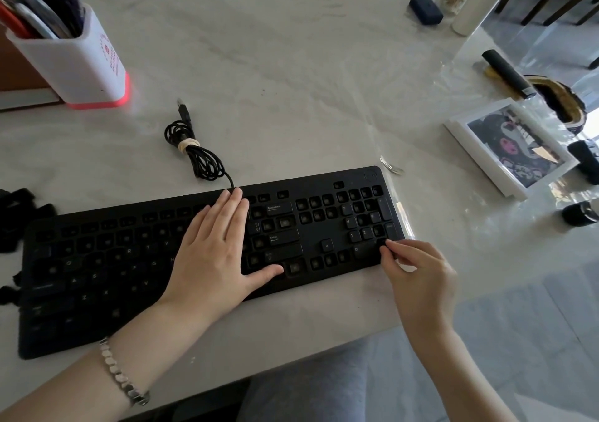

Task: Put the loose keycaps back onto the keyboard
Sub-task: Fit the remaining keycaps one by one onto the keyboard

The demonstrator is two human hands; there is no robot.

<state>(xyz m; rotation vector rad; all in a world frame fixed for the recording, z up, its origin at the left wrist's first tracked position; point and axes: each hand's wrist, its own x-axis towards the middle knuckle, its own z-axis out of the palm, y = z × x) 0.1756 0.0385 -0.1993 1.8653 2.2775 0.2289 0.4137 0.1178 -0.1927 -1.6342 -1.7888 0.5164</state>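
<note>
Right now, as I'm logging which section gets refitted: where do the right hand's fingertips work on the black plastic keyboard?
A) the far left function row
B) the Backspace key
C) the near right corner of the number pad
C: the right hand pinches a small black keycap at the near right corner of the keyboard's number pad.

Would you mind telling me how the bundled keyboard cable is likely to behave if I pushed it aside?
The cable will probably flop rather than slide stiffly, as its loops lie loose. The pale tie should keep the coil together. It likely drags rather than moves freely, since one end runs into the keyboard.
</note>
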